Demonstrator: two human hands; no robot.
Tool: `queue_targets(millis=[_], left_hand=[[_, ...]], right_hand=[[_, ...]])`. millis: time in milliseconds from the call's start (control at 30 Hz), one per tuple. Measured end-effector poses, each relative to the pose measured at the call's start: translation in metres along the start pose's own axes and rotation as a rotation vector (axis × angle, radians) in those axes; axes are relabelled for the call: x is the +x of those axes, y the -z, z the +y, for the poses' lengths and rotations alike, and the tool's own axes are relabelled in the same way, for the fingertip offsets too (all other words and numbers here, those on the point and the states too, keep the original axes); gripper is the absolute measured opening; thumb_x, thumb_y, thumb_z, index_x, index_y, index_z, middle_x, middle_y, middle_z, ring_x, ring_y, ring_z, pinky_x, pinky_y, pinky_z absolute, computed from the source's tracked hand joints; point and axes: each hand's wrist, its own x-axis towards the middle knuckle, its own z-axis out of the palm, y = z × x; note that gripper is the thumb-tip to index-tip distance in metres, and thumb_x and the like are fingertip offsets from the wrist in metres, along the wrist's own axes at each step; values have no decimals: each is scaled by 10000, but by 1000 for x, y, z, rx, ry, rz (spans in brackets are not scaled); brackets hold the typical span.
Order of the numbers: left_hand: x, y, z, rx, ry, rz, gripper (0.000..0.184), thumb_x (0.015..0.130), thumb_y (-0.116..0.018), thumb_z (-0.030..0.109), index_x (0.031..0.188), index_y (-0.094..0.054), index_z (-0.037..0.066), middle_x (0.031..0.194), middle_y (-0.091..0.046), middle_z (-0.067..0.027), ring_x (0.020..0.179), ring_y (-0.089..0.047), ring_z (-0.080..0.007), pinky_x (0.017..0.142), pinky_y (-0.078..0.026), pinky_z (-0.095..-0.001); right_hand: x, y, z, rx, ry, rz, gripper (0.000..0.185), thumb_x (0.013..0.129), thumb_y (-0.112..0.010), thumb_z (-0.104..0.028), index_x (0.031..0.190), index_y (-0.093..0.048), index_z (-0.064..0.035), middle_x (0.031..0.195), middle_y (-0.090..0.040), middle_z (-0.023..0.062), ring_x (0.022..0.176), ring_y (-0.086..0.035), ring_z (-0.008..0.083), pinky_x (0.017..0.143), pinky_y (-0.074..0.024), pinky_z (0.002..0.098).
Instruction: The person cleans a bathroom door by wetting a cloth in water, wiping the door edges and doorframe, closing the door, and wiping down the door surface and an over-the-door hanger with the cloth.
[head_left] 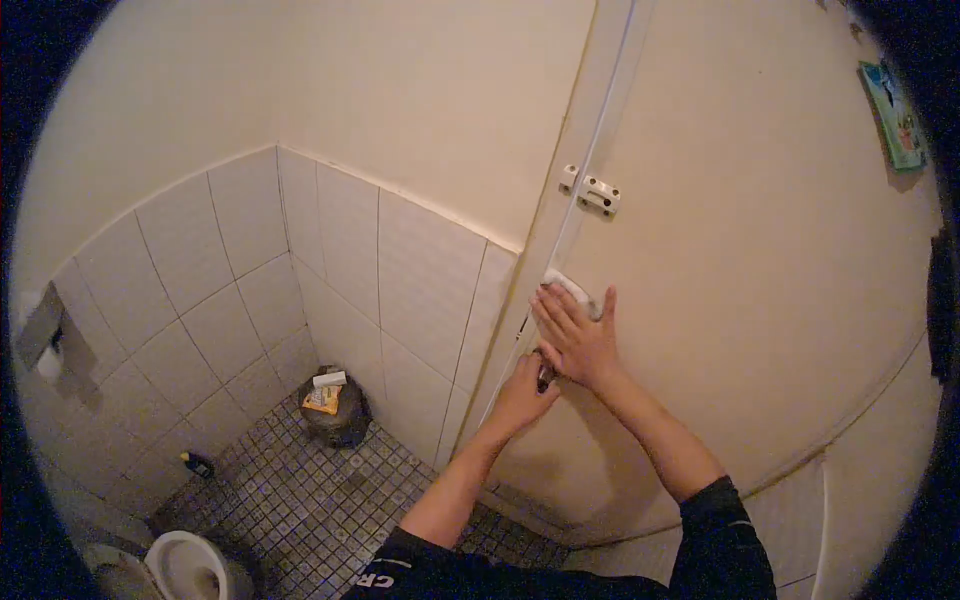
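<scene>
My left hand (525, 395) is closed round the dark door handle (546, 374) at the edge of the cream door (720, 240). Just above it, my right hand (580, 338) presses a folded white cloth (572, 288) against the door face. The fingers lie along the cloth with the thumb sticking up to the side, and much of the cloth is hidden under them. Higher on the door, a white slide latch (598, 195) spans the gap to the frame.
A dark bin (340, 420) with wrappers on top stands in the tiled corner. At the lower left are a toilet (185, 545) and a small dark bottle with a yellow cap (198, 464). A green packet (893, 118) hangs at the upper right.
</scene>
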Motion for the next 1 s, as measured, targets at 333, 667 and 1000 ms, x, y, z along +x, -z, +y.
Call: queue_targets(millis=[333,667,1000], left_hand=[[-7,11,10,-2,-5,-36,400,734,-599,239,1042,-420,58,1036,-476,-183,915,-514,-397,761,-434,-462],[-10,12,14,-27,9,-72,388,731,-601,243,1019,-426,50,1021,-459,-186,915,-501,-398,777,-426,-460],[-8,12,10,7,-31,-49,394,736,-592,258,1024,-429,46,1023,-473,-189,946,-495,-400,779,-431,-463]], right_hand=[[13,22,3,-75,-57,13,623,794,-491,-457,1349,-324,-228,1433,-232,-73,1332,-165,101,944,40,719],[41,49,30,-174,-81,133,636,796,-492,-462,1363,-288,-260,1438,-223,-79,1333,-165,105,951,48,708],[-37,82,104,-436,-165,202,475,851,-454,-291,1316,-386,-225,1423,-281,-25,1329,-215,145,1018,-18,612]])
